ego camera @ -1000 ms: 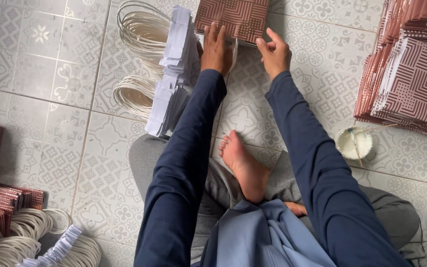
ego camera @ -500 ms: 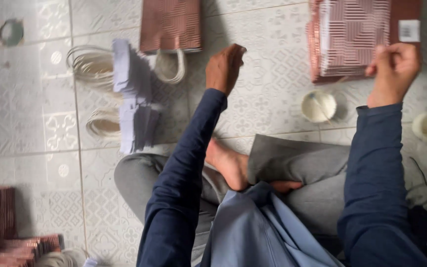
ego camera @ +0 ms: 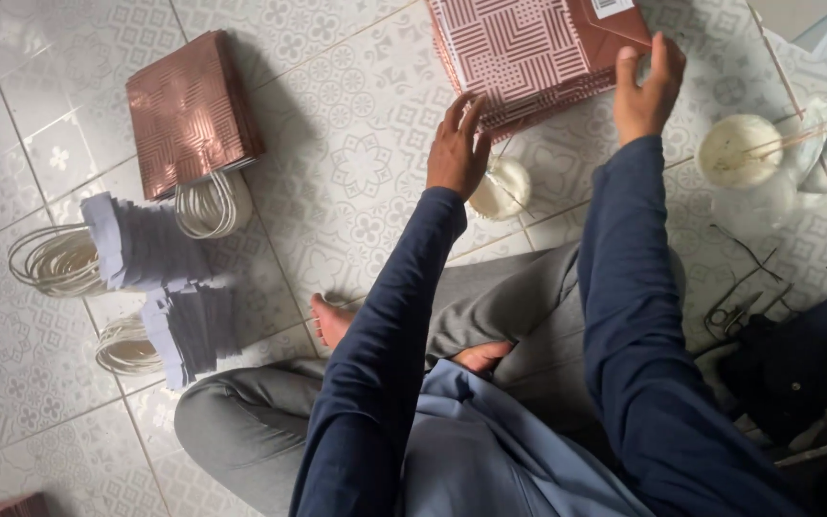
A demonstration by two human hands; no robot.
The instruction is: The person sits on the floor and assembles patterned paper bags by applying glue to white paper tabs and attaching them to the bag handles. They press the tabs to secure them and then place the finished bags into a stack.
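Note:
A stack of flat rose-pink patterned paper bags (ego camera: 528, 53) lies on the tiled floor ahead of me. My left hand (ego camera: 457, 148) rests its fingertips on the stack's near left edge. My right hand (ego camera: 648, 86) grips the near right corner of the top bag. To the left, a finished metallic pink bag (ego camera: 189, 110) lies flat with white cord handles (ego camera: 208, 206). I sit cross-legged in grey trousers and dark blue sleeves, one bare foot (ego camera: 332, 321) showing.
Bundles of grey paper strips (ego camera: 160, 254) and coils of white cord (ego camera: 55, 258) lie at the left. A small white glue bowl (ego camera: 502, 189) sits by my left wrist; another with sticks (ego camera: 739, 151) is at the right. Scissors (ego camera: 734, 311) and dark cloth (ego camera: 806, 369) lie right.
My view swung right. My left hand left the finished bag and crossed to the patterned stack. My right hand stays on the stack's near corner.

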